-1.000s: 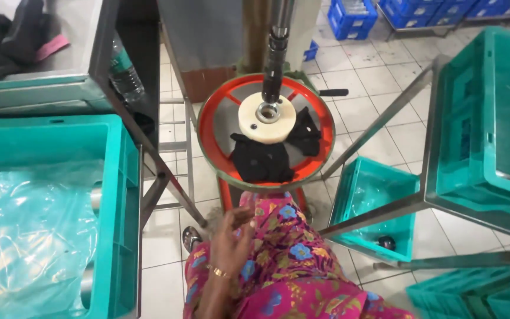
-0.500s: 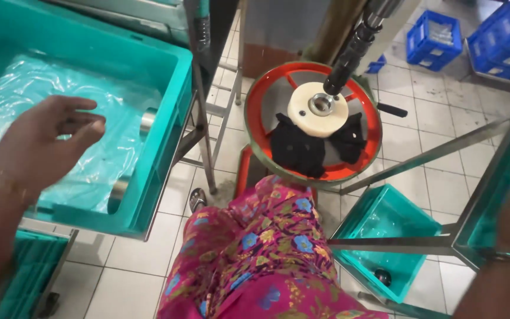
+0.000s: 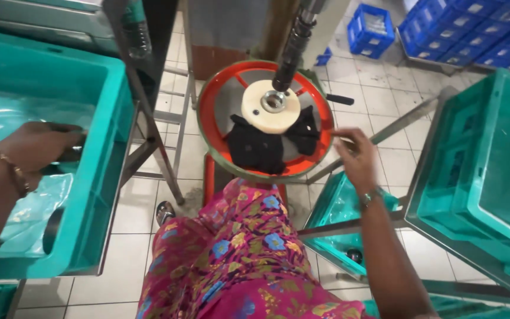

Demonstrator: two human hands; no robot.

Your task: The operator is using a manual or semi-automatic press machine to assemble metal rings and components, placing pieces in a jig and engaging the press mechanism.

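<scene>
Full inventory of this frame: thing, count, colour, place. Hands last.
Round red-rimmed metal wheel: 1, red and grey, centre, in front of the knees.
Cream round disc: 1, cream, on the wheel's hub under the dark vertical shaft.
Black cloth pieces: 2, black, on the wheel's near side.
Teal plastic crate: 1, left, lined with clear plastic sheet.
Teal tilted crate: 1, right, on a metal frame.
Small teal crate: 1, low, right of the knees.
Blue crates: several, top right on the tiled floor.
Clear bottle: 1, top left.
Pink floral garment: 1, over the lap.
Left hand: inside the left crate, on a dark object.
Right hand: at the wheel's right rim.
</scene>
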